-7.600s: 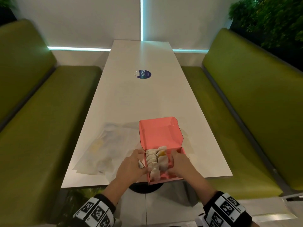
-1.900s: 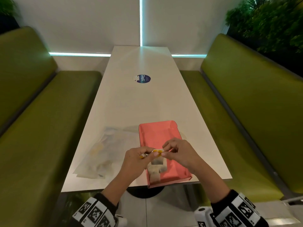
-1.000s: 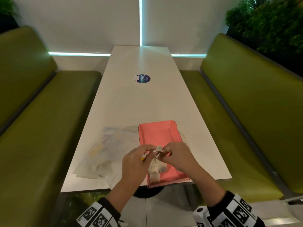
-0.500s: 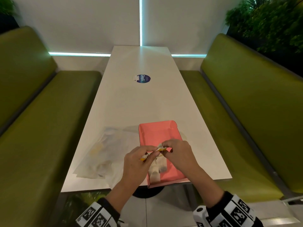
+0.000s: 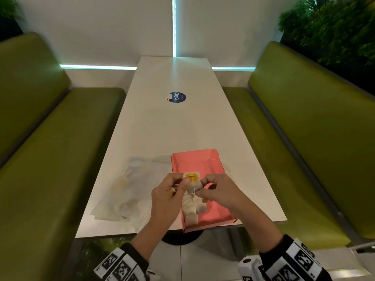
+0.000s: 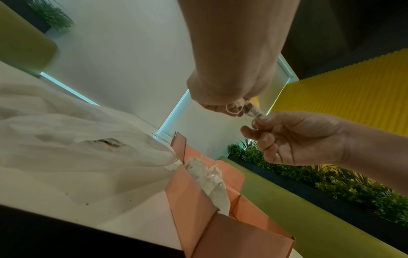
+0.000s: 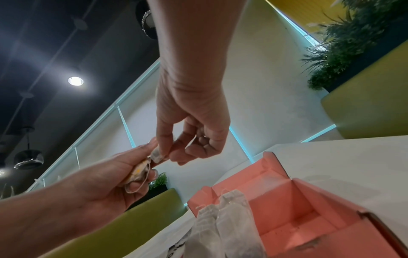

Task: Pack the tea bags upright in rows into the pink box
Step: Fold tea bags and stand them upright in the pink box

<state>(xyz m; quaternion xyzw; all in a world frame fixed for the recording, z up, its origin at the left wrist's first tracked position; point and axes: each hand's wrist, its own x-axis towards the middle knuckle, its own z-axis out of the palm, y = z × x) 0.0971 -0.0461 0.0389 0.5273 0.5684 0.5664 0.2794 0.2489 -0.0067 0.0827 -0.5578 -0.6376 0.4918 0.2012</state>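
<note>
The pink box (image 5: 213, 207) lies open at the table's near edge, lid flat behind it. Several tea bags (image 5: 191, 211) stand along its left side; the right side is bare. Above the box, both hands hold one tea bag (image 5: 193, 185) with a yellow tag (image 5: 191, 177). My left hand (image 5: 183, 180) pinches its top, with more tags and string bunched (image 7: 139, 172) in its palm. My right hand (image 5: 199, 189) pinches the bag's lower right edge. The same pinch (image 6: 251, 111) shows in the left wrist view, over the box (image 6: 194, 197); the box (image 7: 298, 207) interior also shows in the right wrist view.
A crumpled clear plastic bag (image 5: 129, 191) lies on the white table (image 5: 176, 128) just left of the box. A round blue sticker (image 5: 177, 97) sits mid-table. Green benches (image 5: 50, 149) flank both sides. The box overhangs the near table edge slightly.
The tea bag has been turned between the hands so its yellow tag faces up. Both hands stay above the box's far left part. Since the earliest frame the lid has dropped flat.
</note>
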